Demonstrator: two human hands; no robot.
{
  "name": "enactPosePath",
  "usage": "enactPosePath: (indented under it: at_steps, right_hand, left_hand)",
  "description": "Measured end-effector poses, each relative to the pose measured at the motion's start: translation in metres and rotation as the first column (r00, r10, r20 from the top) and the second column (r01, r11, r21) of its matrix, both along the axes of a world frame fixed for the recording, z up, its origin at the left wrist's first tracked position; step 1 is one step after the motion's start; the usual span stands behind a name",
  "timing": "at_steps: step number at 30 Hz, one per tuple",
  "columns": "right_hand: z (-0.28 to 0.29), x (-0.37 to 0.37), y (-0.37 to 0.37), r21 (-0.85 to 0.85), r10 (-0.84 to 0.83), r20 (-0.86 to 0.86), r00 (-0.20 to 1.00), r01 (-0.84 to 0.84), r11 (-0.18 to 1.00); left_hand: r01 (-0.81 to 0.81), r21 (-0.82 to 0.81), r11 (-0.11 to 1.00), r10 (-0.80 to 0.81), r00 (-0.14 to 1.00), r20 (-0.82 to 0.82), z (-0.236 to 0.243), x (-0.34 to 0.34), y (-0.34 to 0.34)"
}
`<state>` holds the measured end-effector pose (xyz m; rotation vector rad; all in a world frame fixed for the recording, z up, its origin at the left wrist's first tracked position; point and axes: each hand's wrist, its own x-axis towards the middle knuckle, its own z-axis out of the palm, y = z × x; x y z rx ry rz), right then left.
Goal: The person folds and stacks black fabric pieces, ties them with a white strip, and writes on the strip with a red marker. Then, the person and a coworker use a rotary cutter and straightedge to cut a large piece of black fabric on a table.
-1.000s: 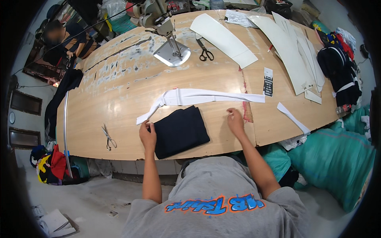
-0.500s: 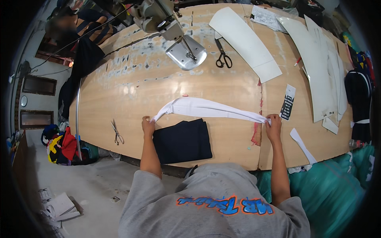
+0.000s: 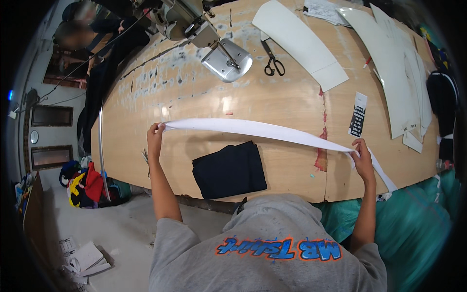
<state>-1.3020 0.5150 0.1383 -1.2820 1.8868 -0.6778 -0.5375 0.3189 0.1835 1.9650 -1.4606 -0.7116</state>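
A long white fabric strip [image 3: 253, 128] is stretched taut across the table between my hands. My left hand [image 3: 155, 134] pinches its left end, and my right hand [image 3: 362, 158] pinches it toward the right end. Below the strip lies a folded black cloth [image 3: 228, 173]. A small white fabric piece [image 3: 384, 175] lies just right of my right hand. Silver scissors [image 3: 145, 156] are mostly hidden behind my left forearm. A black-and-white printed strip [image 3: 358, 114] rests above my right hand.
A machine head with a metal plate [image 3: 226, 61] stands on the wooden table [image 3: 272, 97], beside black scissors [image 3: 273, 63]. White pattern pieces [image 3: 389, 73] lie at right. A co-worker [image 3: 80, 39] is at upper left by dark cloth. Green sacks [image 3: 404, 228] sit below the table's right.
My hands have moved apart, the left one leftward and up, the right one rightward. The white strip, earlier lying loosely curved, is now pulled straighter between them.
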Motion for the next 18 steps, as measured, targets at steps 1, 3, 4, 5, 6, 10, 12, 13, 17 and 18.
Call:
enactPosePath:
  at_steps: [1, 3, 4, 5, 6, 10, 12, 13, 17, 18]
  right_hand:
    - [0.010, 0.001, 0.014, 0.041, -0.017, 0.026, 1.000, 0.015, 0.999]
    - [0.012, -0.006, 0.049, 0.073, -0.032, 0.117, 0.993, 0.023, 0.997]
    - [0.015, -0.006, 0.068, 0.126, -0.065, 0.179, 0.982, 0.043, 0.991]
    - [0.019, -0.004, 0.088, 0.178, -0.103, 0.241, 0.965, 0.060, 0.982]
    - [0.020, 0.001, 0.112, 0.175, -0.132, 0.299, 0.945, 0.081, 0.981]
    - [0.029, 0.044, 0.207, 0.363, -0.301, 0.326, 0.896, 0.176, 0.915]
    - [0.013, 0.073, 0.257, 0.407, -0.376, 0.327, 0.867, 0.230, 0.884]
    - [0.012, 0.093, 0.278, 0.432, -0.429, 0.308, 0.849, 0.277, 0.858]
    - [-0.007, 0.160, 0.333, 0.418, -0.515, 0.281, 0.810, 0.379, 0.825]
    - [-0.010, 0.172, 0.343, 0.443, -0.545, 0.314, 0.777, 0.388, 0.808]
  left_hand:
    - [0.038, 0.036, 0.999, -0.035, 0.996, -0.086, 0.010, -0.003, -0.009]
    - [0.082, -0.019, 0.996, -0.084, 0.974, -0.210, 0.018, -0.012, -0.021]
    - [0.086, 0.008, 0.996, -0.080, 0.953, -0.293, 0.020, -0.021, -0.027]
    - [0.096, 0.037, 0.995, -0.075, 0.925, -0.372, 0.022, -0.032, -0.032]
    - [0.141, 0.032, 0.990, -0.123, 0.939, -0.320, 0.022, -0.042, -0.040]
    - [0.303, -0.107, 0.947, -0.316, 0.939, -0.138, 0.001, -0.085, -0.075]
    - [0.349, -0.116, 0.930, -0.359, 0.929, -0.090, -0.011, -0.116, -0.093]
    - [0.360, -0.050, 0.932, -0.363, 0.929, -0.075, -0.015, -0.134, -0.103]
    - [0.356, 0.302, 0.884, -0.232, 0.896, -0.379, -0.041, -0.177, -0.157]
    - [0.327, 0.299, 0.896, -0.155, 0.863, -0.481, -0.051, -0.185, -0.167]
